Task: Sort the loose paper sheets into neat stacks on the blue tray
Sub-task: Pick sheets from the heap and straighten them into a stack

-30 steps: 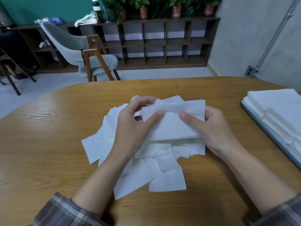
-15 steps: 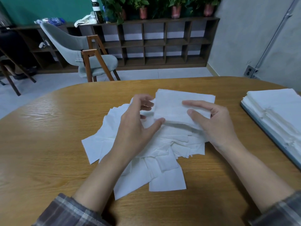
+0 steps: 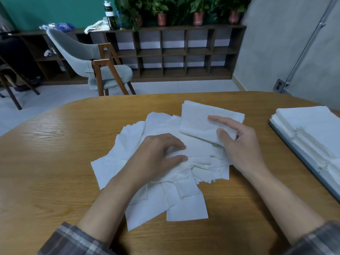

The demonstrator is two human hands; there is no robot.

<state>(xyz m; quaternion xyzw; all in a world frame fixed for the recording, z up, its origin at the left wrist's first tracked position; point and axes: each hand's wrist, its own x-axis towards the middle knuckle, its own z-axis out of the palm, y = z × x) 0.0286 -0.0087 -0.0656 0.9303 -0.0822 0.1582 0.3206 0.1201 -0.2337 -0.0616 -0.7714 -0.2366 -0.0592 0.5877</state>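
Note:
A messy pile of white paper sheets [image 3: 147, 205] lies in the middle of the wooden table [image 3: 55, 172]. My right hand [image 3: 239, 142] pinches a small folded bundle of sheets [image 3: 198, 118] between thumb and fingers, held just above the pile's far right side. My left hand [image 3: 158, 155] rests on top of the pile with its fingers loosely curled, thumb and forefinger touching a sheet. At the right edge, the blue tray [image 3: 301, 162] carries neat stacks of white sheets [image 3: 312, 129].
Beyond the table's far edge stands a grey chair with wooden legs [image 3: 95, 70]. A dark shelf unit [image 3: 174, 52] with potted plants on top lines the back wall. Bare wood runs left of the pile and along the near edge.
My left hand let go of the bundle and dropped onto the pile. My right hand now holds the bundle alone and has carried it up and to the right.

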